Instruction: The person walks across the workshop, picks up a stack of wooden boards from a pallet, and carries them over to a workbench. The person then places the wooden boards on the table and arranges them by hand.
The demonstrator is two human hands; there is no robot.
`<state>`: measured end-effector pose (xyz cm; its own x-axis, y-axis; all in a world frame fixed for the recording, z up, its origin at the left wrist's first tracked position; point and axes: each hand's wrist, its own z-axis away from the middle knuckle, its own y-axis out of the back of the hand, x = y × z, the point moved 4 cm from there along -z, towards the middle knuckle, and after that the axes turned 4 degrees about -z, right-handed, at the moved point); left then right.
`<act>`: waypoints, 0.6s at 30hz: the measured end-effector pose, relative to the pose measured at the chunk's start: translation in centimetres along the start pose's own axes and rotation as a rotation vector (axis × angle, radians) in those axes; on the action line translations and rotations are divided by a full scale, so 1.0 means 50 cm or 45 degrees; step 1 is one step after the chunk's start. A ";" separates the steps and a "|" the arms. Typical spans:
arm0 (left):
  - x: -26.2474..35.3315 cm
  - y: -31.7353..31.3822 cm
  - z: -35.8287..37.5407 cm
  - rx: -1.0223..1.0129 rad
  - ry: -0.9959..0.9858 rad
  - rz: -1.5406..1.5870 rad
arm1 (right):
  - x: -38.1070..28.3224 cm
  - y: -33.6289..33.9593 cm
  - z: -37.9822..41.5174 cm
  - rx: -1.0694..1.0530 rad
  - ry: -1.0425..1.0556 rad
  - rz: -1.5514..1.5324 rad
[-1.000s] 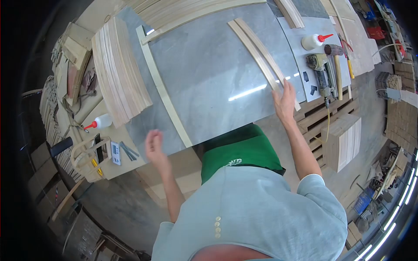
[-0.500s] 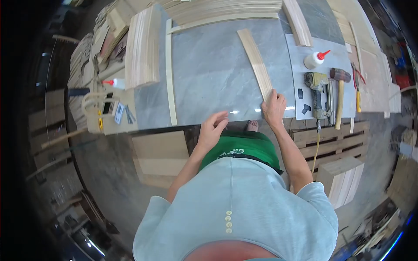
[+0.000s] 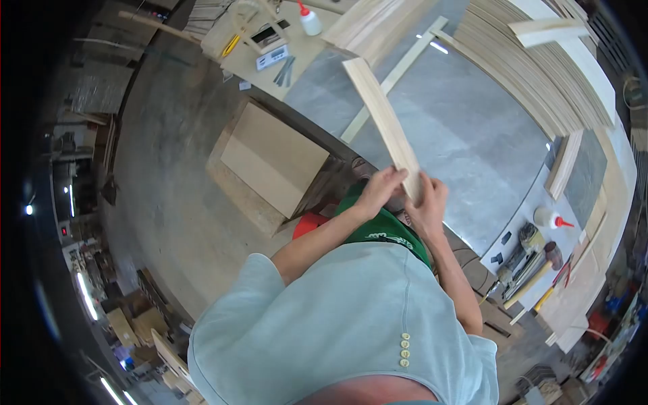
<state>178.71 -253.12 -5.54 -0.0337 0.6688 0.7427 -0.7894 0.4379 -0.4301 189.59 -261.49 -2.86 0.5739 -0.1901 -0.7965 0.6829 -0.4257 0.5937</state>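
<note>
The person holds a long, pale, gently curved wooden slat [image 3: 385, 125] in both hands, lifted clear of the grey stone-topped desk [image 3: 466, 145]. Its near end sits at chest level, just above the green apron [image 3: 381, 229]; from there its long axis runs up and away to the left, the far end pointing toward the desk's left side, where a stack of similar pale slats [image 3: 374, 23] lies. The slat is tilted, not flat on the desk.

The left hand [image 3: 378, 189] grips the near end from the left, its fingers curled and pressed together around the slat's edge. The right hand [image 3: 426, 202] closes on the same end from the right, fingers wrapped over the wood, the two hands almost touching.

On the desk beneath, a thin pale wooden strip [image 3: 391, 81] lies flat, running roughly parallel to the held slat. To the right a broad fan of curved wooden slats [image 3: 533, 74] covers the far side of the desk. Near the right edge stand a white glue bottle with a red cap [image 3: 548, 218], a nail gun [image 3: 523, 250] and a wooden-handled hammer [image 3: 540, 266], all well apart from the hands. A second white glue bottle with a red cap [image 3: 309, 20] sits at the far left by a small white scale [image 3: 272, 57].
</note>
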 end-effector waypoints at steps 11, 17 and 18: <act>0.193 0.396 -0.186 0.649 -0.266 -0.294 | -0.145 -0.272 -0.223 -0.254 0.295 -0.147; 0.244 0.508 -0.276 0.597 -0.219 -0.484 | -0.005 -0.236 -0.157 -0.391 -0.406 -0.350; 0.250 0.509 -0.284 0.593 -0.217 -0.455 | 0.015 -0.219 -0.139 -0.371 -0.468 -0.351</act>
<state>166.91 -225.12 -14.49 0.2153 0.4067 0.8878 -0.9538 0.2828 0.1018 185.69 -250.83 -9.14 0.1960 -0.4250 -0.8837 0.9126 -0.2508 0.3230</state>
